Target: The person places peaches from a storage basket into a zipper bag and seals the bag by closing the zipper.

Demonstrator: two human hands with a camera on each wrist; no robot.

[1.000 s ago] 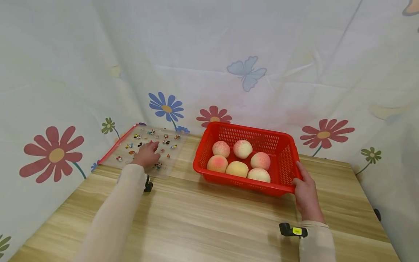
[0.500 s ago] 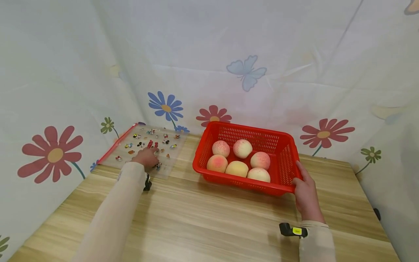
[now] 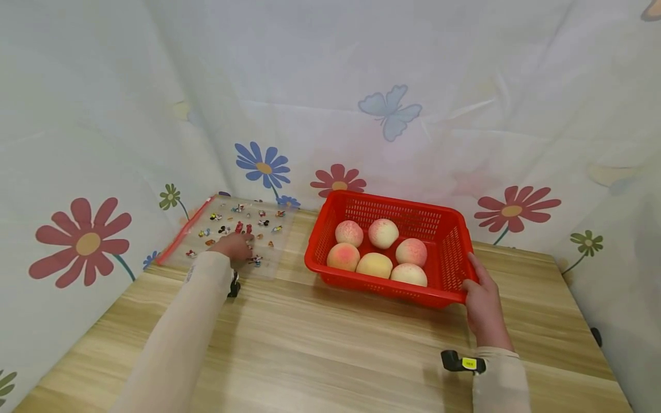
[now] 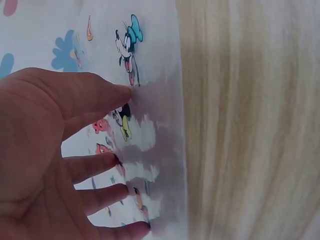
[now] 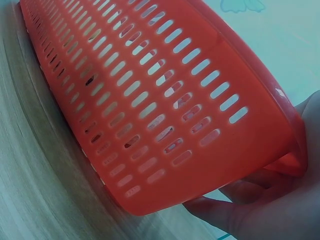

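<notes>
In the head view, the left hand [image 3: 233, 246] is resting on the clear bag [image 3: 260, 215], which is lying flat on the table [image 3: 320, 355] at nine o'clock from the red basket [image 3: 382, 287], well apart from it. The right hand [image 3: 483, 304] is gripping the basket's rim at four o'clock. Six peaches [image 3: 374, 266] are sitting inside, crowding toward nine o'clock, and the yellowest is lying nearest the rim at six o'clock. The flowered backdrop [image 3: 444, 69] is hanging at twelve o'clock, beyond both. In the left wrist view, the hand is showing its palm from eight o'clock; the grip is standing wide, with the thumb well away from the spread fingers and the tips touching the bag among its cartoon prints [image 4: 129, 45]. In the right wrist view, the basket's slotted wall is filling the middle, and the hand at four o'clock is holding the rim, fingers curling underneath.
</notes>
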